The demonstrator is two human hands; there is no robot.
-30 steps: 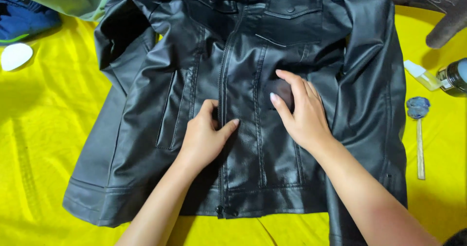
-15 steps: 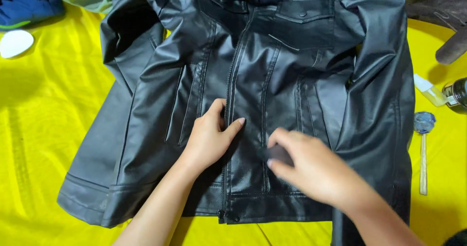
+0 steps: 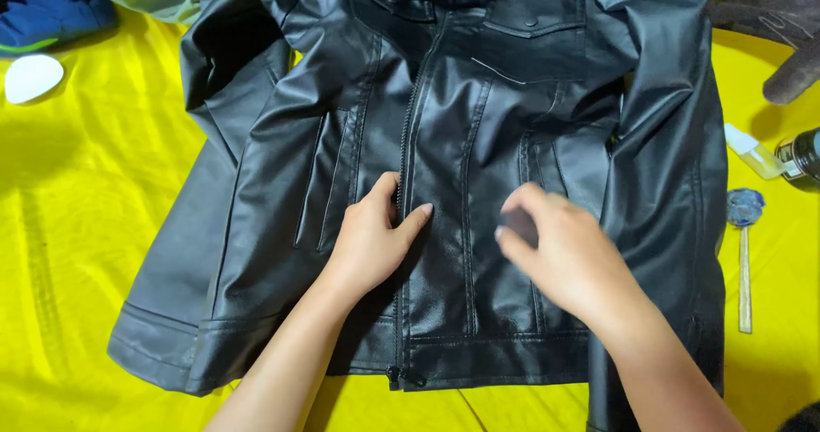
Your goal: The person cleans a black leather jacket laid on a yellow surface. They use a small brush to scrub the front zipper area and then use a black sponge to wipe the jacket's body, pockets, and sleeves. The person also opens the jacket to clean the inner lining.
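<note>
Jacket (image 3: 478, 142): black, flat on yellow cloth (image 3: 77, 227), zip axis 12 to 6.
Left hand (image 3: 371, 240): released, palm pressing zip.
Right hand (image 3: 568, 257): at 3, grasping dark pad (image 3: 518, 224), nearer right panel.

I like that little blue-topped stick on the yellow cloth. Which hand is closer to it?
Right. The right hand rests on the black jacket, a little way left of the blue-topped stick. The left hand presses by the zipper, farther left.
</note>
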